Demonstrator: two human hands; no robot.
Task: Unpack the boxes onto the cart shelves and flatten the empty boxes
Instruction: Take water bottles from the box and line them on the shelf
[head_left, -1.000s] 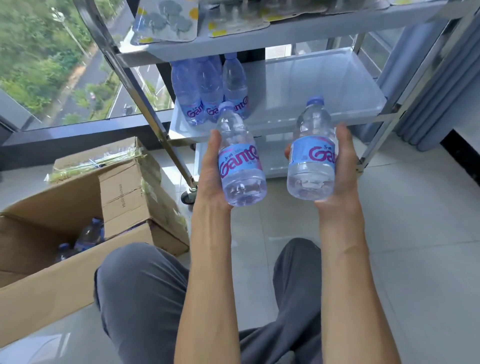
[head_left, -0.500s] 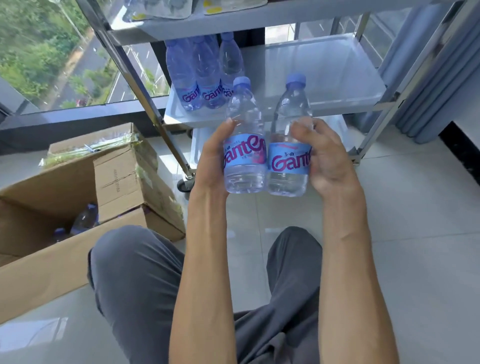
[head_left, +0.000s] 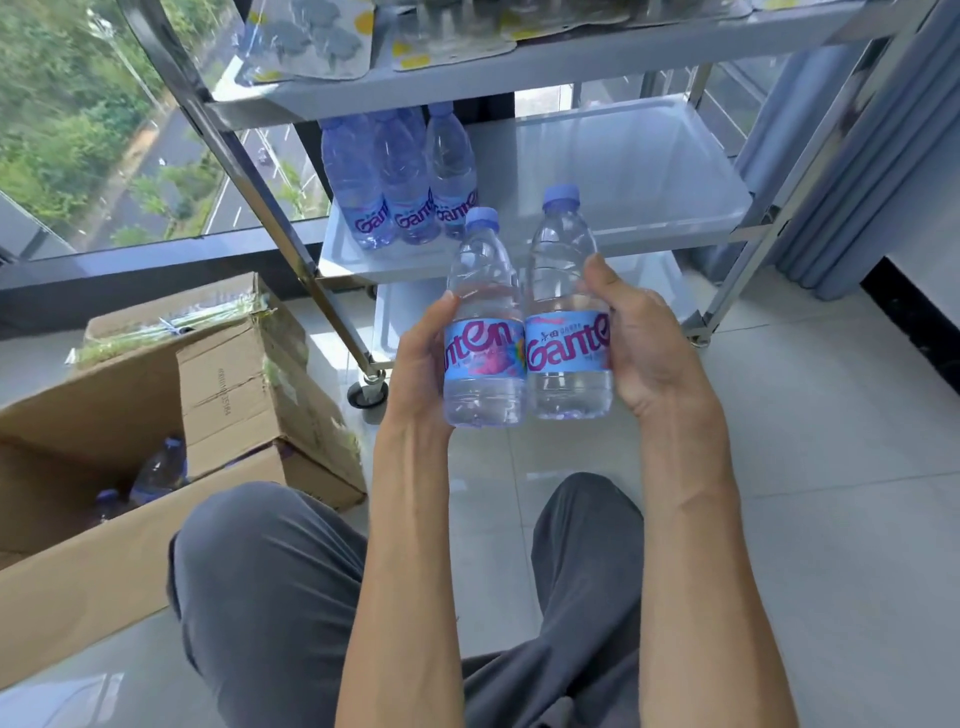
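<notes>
Left hand (head_left: 421, 364) grips 1 bottle (head_left: 483, 332), right hand (head_left: 649, 353) another (head_left: 566, 322), upright and touching, before the shelf (head_left: 623, 171) bearing 3 bottles (head_left: 400, 182).

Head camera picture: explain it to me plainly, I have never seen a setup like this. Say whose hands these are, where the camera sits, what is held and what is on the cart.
There is no machine here. A person wears a wide-angle camera on the head, looking forward and down, so you see their own forearms and grey-trousered knees. The left hand grips one water bottle and the right hand grips another water bottle; both are upright, side by side, caps on. Ahead stands a metal cart. Its middle shelf carries a cluster of the same bottles at its left end. The top shelf holds flat packets. On the floor at left, an open cardboard box holds more bottles.
</notes>
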